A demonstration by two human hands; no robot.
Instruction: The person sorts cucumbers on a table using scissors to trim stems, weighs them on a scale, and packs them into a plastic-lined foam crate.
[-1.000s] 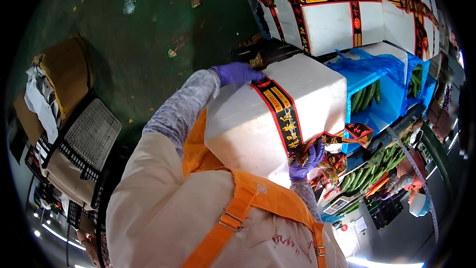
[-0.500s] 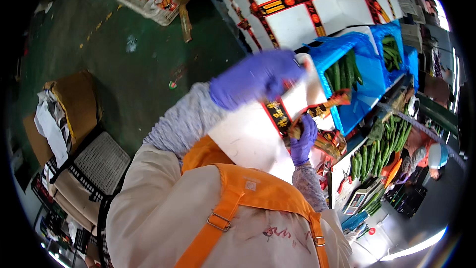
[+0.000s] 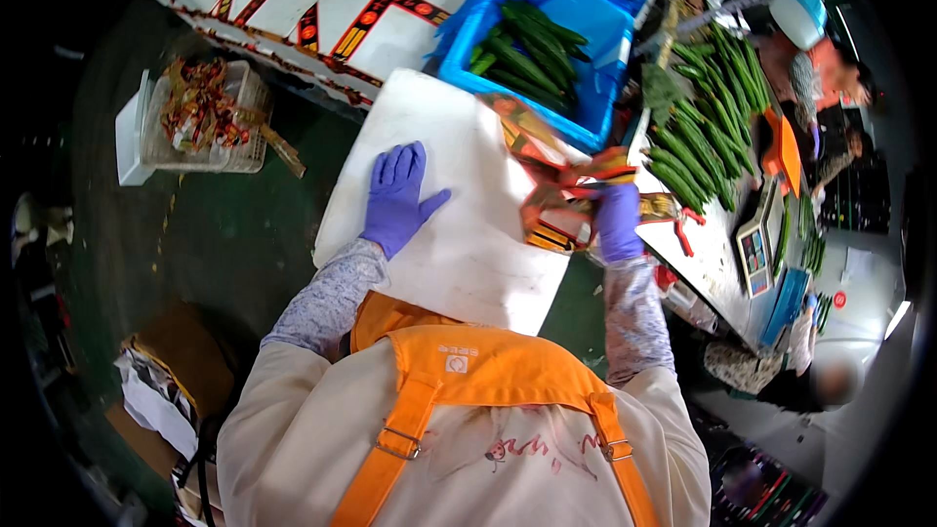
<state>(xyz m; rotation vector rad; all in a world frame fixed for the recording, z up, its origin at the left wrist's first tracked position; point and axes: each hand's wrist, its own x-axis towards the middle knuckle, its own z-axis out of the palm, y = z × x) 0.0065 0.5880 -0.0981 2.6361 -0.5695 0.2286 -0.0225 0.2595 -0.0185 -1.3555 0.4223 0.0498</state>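
Observation:
My left hand lies flat with its fingers out on the white foam box lid, and nothing is in it. My right hand is closed on a bunch of crumpled packing tape, printed in black, red and gold, at the right edge of the lid. The tape is blurred, and its strips trail left over the lid. Behind the right hand stands a blue box with a blue plastic lining, holding several cucumbers.
More cucumbers are heaped on the table to the right, near red-handled pliers and a scale. Taped white foam boxes stand far left. A tub of discarded tape sits on the floor. Other people work at the right.
My left hand came down from a blurred, raised position to rest flat on the lid. The tape strip across the lid has come away into my right hand's bunch. The view has turned.

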